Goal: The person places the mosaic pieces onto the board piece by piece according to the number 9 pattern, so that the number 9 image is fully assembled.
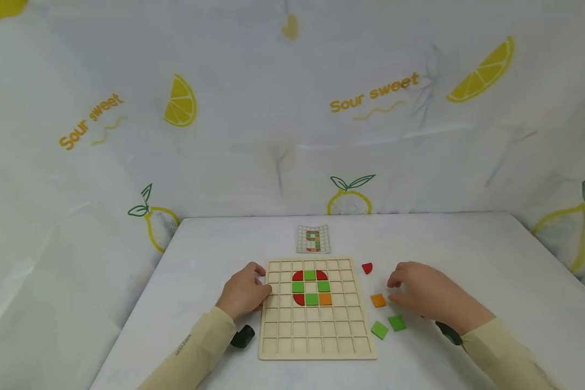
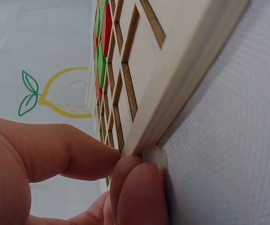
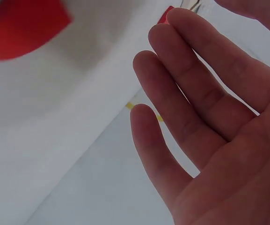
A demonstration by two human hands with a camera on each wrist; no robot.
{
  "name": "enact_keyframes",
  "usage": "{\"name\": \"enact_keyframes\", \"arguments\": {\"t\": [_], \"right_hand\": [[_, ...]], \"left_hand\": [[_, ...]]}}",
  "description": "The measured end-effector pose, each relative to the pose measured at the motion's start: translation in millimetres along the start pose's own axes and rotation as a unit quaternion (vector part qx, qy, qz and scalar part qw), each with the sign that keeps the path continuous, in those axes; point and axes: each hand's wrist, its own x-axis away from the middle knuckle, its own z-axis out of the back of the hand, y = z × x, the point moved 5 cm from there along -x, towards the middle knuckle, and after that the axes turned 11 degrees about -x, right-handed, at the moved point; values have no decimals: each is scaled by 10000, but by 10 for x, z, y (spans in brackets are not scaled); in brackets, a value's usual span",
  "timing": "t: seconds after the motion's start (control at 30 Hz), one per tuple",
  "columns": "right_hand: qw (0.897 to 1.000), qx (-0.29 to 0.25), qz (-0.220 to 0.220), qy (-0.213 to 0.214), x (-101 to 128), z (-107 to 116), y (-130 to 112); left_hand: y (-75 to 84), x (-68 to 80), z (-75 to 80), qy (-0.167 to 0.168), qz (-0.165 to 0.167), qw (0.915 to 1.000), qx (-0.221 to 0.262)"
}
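A pale wooden grid board (image 1: 317,329) lies on the white table. Red, green and orange tiles form a ring in its upper cells, with a green tile (image 1: 311,299) and an orange tile (image 1: 325,299) along the bottom of that ring. My left hand (image 1: 244,292) pinches the board's left edge; in the left wrist view the thumb (image 2: 78,152) is on top and fingertips press the side. To the right of the board, my right hand (image 1: 424,290) hovers with loosely bent fingers, nothing held. Nearest it are a loose orange tile (image 1: 378,300) and a red quarter-round piece (image 1: 367,268).
Two loose green tiles (image 1: 379,330) lie right of the board. Behind the board is a printed pattern card (image 1: 313,239). A blurred red piece (image 3: 27,28) looms close in the right wrist view. A lemon-print sheet (image 1: 253,162) rises behind the table.
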Motion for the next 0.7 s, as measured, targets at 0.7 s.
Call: {"name": "enact_keyframes", "arguments": {"t": [0.7], "right_hand": [[9986,82,519,26,485,-213,44]], "left_hand": [[-18,-4,0,-31,-28,10000,49]]}}
